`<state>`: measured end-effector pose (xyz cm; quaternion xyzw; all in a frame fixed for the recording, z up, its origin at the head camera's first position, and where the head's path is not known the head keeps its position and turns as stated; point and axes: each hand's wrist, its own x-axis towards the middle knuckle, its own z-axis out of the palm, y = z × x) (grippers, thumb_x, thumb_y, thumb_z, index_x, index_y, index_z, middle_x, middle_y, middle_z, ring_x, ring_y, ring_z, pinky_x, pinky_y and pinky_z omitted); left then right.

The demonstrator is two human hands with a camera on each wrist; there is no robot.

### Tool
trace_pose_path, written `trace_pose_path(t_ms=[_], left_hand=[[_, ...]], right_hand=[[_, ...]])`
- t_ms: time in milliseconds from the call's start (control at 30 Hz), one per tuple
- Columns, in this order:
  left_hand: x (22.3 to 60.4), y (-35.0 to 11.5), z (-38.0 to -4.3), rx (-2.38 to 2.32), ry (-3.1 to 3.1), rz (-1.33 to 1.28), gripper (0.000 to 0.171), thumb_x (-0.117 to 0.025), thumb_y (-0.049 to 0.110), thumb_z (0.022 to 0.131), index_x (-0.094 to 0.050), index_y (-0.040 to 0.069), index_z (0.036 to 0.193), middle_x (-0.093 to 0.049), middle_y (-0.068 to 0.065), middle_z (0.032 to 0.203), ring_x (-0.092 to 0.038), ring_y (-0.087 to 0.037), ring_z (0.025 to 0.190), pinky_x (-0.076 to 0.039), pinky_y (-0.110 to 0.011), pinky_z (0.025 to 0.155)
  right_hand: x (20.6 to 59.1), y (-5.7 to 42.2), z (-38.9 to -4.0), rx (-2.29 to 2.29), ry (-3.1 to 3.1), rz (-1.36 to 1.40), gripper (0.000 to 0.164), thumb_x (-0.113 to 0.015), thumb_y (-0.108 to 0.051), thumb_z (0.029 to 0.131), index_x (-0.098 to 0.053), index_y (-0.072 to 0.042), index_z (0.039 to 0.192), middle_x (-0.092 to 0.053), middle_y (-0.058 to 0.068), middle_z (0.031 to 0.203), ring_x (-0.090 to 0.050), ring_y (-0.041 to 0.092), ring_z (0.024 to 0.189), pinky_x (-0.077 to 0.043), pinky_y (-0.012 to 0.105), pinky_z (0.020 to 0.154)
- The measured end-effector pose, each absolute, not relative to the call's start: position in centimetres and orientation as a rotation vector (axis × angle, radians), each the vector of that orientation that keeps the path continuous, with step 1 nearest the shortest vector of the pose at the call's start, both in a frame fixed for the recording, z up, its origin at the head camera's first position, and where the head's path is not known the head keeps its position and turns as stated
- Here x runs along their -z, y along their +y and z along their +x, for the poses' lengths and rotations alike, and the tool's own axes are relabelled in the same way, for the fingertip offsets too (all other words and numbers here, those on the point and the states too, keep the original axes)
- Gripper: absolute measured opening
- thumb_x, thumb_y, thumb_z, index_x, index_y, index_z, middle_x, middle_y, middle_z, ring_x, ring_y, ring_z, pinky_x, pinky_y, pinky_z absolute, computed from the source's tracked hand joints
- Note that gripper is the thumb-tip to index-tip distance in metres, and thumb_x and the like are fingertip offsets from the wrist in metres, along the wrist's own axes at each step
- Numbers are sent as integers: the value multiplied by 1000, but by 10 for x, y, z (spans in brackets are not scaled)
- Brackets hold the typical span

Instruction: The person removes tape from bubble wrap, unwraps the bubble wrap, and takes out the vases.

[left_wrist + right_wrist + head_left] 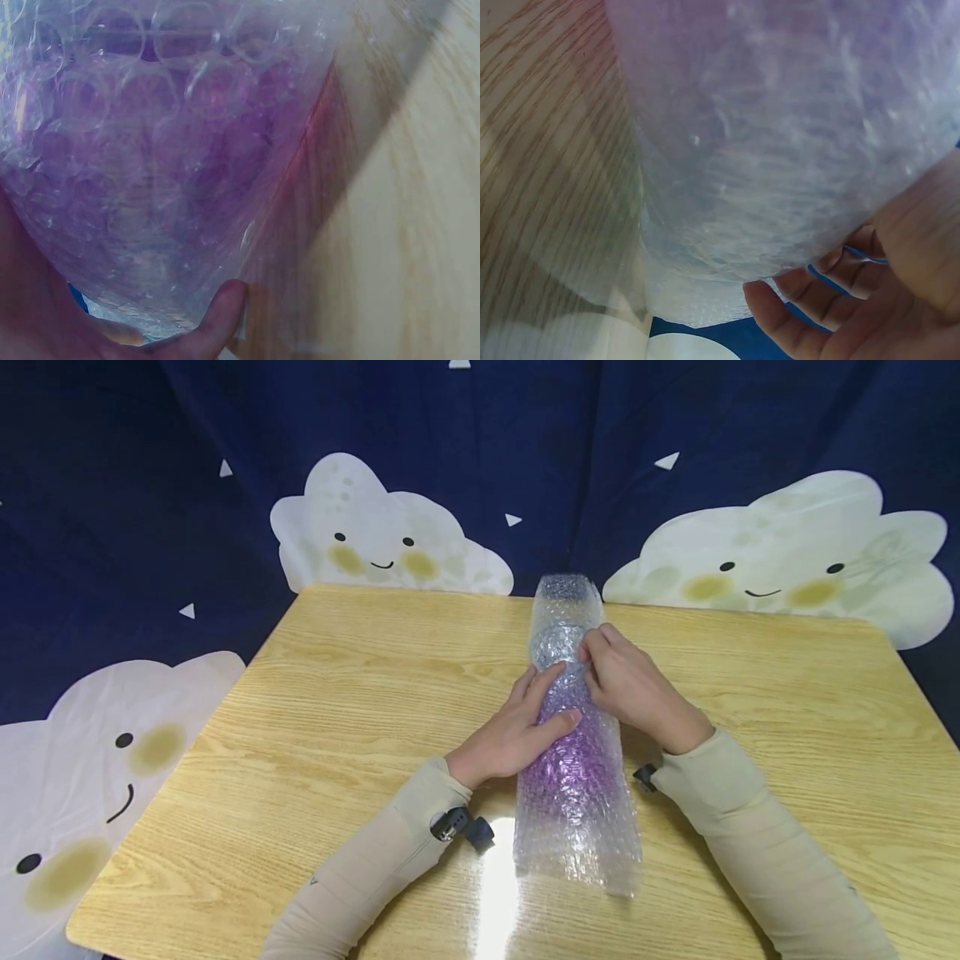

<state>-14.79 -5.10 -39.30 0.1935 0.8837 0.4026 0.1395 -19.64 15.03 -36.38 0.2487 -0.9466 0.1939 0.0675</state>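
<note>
A long bundle of clear bubble wrap point(576, 852) lies on the wooden table, pointing away from me. Through the wrap shows a tapered thing, purple point(573, 772) in its wider near part and bluish toward the narrower far part; its kind is blurred by the bubbles. My left hand point(516, 733) rests on the bundle's left side, fingers and thumb extended across it. On the upper right side, the curled fingers of my right hand point(633, 683) pinch the wrap. The left wrist view shows the purple surface point(157, 135) close up, while pale wrap point(772, 195) fills the right wrist view.
The wooden table point(360, 693) reaches out on both sides of the bundle. Behind it hangs a dark blue curtain point(450, 427), with white smiling cloud shapes point(390, 527) along the back edge and at the left. A dark wrist camera point(461, 827) sits by the left cuff.
</note>
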Motion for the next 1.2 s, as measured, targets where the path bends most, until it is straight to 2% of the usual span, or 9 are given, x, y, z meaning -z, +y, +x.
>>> trace_pose_path(t_ms=[267,533,867,1200], left_hand=[[392,-52,-147,-1161,2559,563,79,-37,71,98,-3,46,165,4,-17,176,-14,-44,161,-25,-70,123],[391,-51,-147,-1151,2555,557,78,-36,73,98,-1,49,163,6,-16,176,-14,-44,161,-26,-73,121],[392,-52,-147,-1158,2555,549,78,-36,72,98,-2,49,163,4,-16,176,-16,-45,160,-26,-74,121],[393,-52,-147,-1163,2550,544,77,-37,72,98,-1,50,163,5,-16,176,-16,-45,160,-26,-74,120]], right_hand=[[363,151,-197,-580,-2826,784,8,-57,4,92,-58,-3,92,-55,12,93,-52,24,78,-47,35,67],[359,154,-195,-639,-2864,744,8,-57,2,94,-59,-2,101,-57,13,95,-54,25,81,-49,37,69],[360,153,-195,-633,-2858,733,10,-58,1,94,-60,-2,104,-60,14,97,-56,26,83,-52,39,71],[364,153,-195,-614,-2804,750,17,-61,2,94,-64,-6,109,-63,14,97,-60,25,82,-54,40,70]])
